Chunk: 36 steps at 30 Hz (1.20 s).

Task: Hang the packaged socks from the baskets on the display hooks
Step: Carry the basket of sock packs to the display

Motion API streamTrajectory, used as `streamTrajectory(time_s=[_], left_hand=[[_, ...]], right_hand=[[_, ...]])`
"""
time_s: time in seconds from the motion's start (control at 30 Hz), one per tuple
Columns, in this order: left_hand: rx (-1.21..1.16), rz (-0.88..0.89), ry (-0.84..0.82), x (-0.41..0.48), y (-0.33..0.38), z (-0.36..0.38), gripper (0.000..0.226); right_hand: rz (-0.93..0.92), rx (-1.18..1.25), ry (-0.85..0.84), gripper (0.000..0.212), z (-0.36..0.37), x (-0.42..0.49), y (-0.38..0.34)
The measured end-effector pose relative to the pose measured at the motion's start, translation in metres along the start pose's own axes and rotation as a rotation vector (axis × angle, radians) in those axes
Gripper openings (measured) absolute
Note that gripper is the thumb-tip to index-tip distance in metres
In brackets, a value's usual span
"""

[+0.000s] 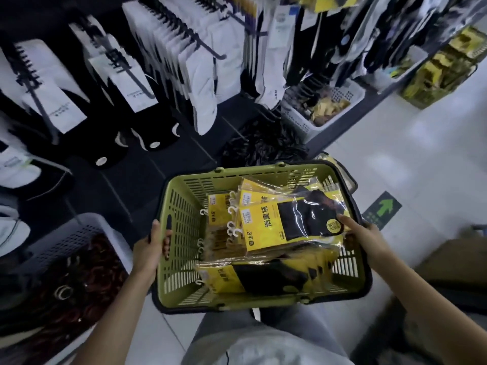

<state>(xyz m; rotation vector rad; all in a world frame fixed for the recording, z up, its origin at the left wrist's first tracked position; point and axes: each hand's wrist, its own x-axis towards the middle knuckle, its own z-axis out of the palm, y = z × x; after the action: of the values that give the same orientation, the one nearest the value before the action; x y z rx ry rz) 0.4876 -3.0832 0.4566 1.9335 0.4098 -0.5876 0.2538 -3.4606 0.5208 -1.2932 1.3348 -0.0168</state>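
Note:
A green slotted basket (181, 227) with a black rim sits in front of me above my lap. Inside lie several yellow packs of black socks (287, 225) with small white hooks at their left ends. My left hand (150, 248) grips the basket's left wall, fingers curled over the rim through the handle slot. My right hand (361, 233) is at the basket's right side, thumb pressing on the top pack's right end, fingers hidden under it. Display hooks (184, 27) with white and black socks hang ahead on the dark rack.
A grey basket (79, 233) with dark hair bands stands at lower left. A white basket (324, 109) of goods sits under the rack at upper right, a black bag (263, 143) beside it. The pale floor with a green arrow sticker (382, 209) lies to the right.

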Motion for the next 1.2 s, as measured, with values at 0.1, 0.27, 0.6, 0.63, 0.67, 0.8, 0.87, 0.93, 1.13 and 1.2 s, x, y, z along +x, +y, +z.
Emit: streamTrajectory(time_s=[0.1,0.27,0.6,0.63,0.67,0.8,0.87,0.93,1.13,1.2], left_hand=[[-0.034,-0.019,0.058,-0.002,-0.001,0.005,0.054],[-0.117,-0.002,0.172,-0.011,-0.003,0.027,0.049],[-0.294,-0.206,0.384,-0.059,-0.058,0.1,0.053],[-0.283,-0.261,0.396,-0.061,-0.067,0.105,0.055],[-0.271,-0.303,0.401,-0.063,-0.077,0.107,0.056],[-0.287,-0.403,0.393,-0.05,-0.127,0.106,0.058],[-0.311,-0.438,0.391,-0.033,-0.156,0.104,0.056],[-0.317,-0.478,0.42,-0.016,-0.187,0.103,0.054],[-0.367,-0.489,0.493,0.033,-0.303,0.117,0.055],[-0.379,-0.484,0.513,0.05,-0.341,0.127,0.054]], right_hand=[[0.014,-0.033,-0.037,0.035,0.005,0.025,-0.01],[0.009,-0.065,-0.123,0.024,0.004,0.068,-0.021],[-0.054,-0.271,-0.276,0.024,-0.01,0.14,-0.047],[-0.062,-0.288,-0.282,0.02,-0.006,0.144,-0.046],[-0.065,-0.296,-0.29,0.019,-0.002,0.147,-0.044],[-0.065,-0.342,-0.335,0.022,0.026,0.175,-0.01],[-0.05,-0.358,-0.342,0.022,0.047,0.196,0.018],[-0.035,-0.378,-0.345,0.021,0.07,0.217,0.053],[-0.018,-0.417,-0.366,0.018,0.135,0.291,0.161],[-0.017,-0.455,-0.38,0.018,0.157,0.317,0.192]])
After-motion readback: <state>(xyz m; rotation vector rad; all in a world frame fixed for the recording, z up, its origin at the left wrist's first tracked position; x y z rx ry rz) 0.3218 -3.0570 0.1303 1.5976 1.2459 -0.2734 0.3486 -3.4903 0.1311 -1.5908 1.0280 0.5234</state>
